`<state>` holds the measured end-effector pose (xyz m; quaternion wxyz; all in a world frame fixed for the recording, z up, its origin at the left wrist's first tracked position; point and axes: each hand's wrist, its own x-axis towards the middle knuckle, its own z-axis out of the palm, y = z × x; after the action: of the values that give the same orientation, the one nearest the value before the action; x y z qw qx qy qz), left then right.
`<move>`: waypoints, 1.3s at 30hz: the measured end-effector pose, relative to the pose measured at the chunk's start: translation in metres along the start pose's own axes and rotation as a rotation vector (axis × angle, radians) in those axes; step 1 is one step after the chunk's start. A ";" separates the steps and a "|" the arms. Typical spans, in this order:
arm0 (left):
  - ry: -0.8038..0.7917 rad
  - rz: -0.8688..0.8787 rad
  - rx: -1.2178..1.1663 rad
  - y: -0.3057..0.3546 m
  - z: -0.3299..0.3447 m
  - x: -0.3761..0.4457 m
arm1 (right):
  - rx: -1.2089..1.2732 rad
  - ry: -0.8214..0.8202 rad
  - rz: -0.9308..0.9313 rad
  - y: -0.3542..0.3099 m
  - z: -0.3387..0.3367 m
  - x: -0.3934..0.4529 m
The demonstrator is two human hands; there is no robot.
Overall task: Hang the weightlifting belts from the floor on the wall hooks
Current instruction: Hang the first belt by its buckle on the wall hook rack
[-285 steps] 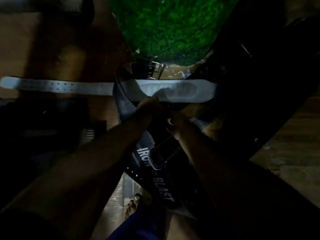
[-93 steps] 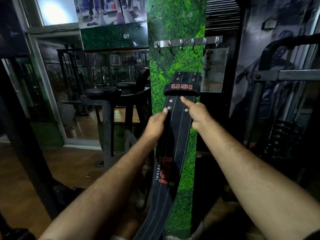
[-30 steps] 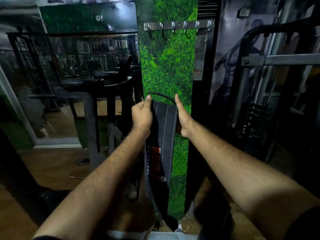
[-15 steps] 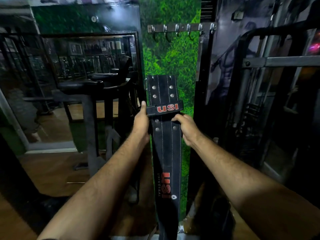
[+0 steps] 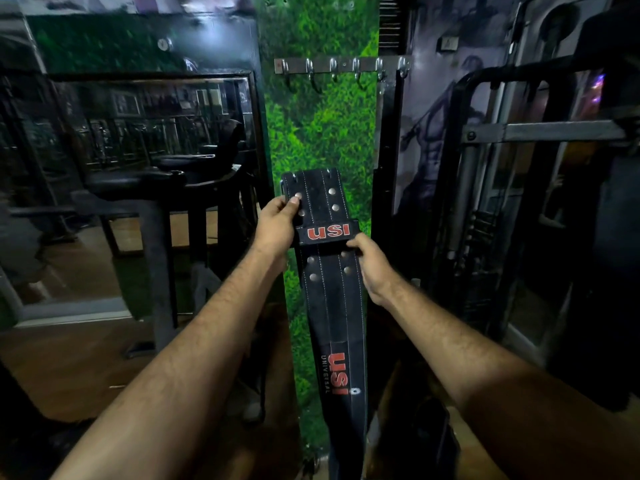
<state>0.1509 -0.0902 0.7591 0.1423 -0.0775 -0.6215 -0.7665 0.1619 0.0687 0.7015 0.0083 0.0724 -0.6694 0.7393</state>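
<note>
A black leather weightlifting belt (image 5: 334,306) with red "USI" lettering hangs upright in front of the green grass-patterned wall panel (image 5: 322,133). My left hand (image 5: 277,225) grips its left edge near the top, thumb on the studs. My right hand (image 5: 369,259) holds the right edge just under the "USI" loop. A metal rail of several hooks (image 5: 343,69) is fixed high on the panel, well above the belt's top; nothing hangs on it. The belt's lower end runs down out of view.
A black padded gym bench machine (image 5: 152,188) stands to the left in front of a mirrored wall. A dark steel rack frame (image 5: 540,133) stands to the right. Wooden floor (image 5: 69,368) lies below on the left.
The belt's top end, folded over a second ago, now stands up straight. My left hand has slid up toward the top studs; the hooks sit slightly lower in view.
</note>
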 end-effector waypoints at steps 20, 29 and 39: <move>0.121 -0.080 0.180 -0.024 0.143 0.088 | 0.056 0.019 -0.285 -0.045 -0.114 0.141; 0.219 0.081 0.220 -0.041 0.198 0.139 | 0.039 -0.015 -0.369 -0.058 -0.163 0.197; 0.163 0.382 0.303 0.000 0.253 0.233 | -0.118 0.168 -0.589 -0.152 -0.203 0.266</move>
<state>-0.0843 0.1279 0.8828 0.3443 -0.1093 -0.6898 -0.6275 -0.1046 0.2628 0.8642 0.2817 0.2011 -0.6584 0.6683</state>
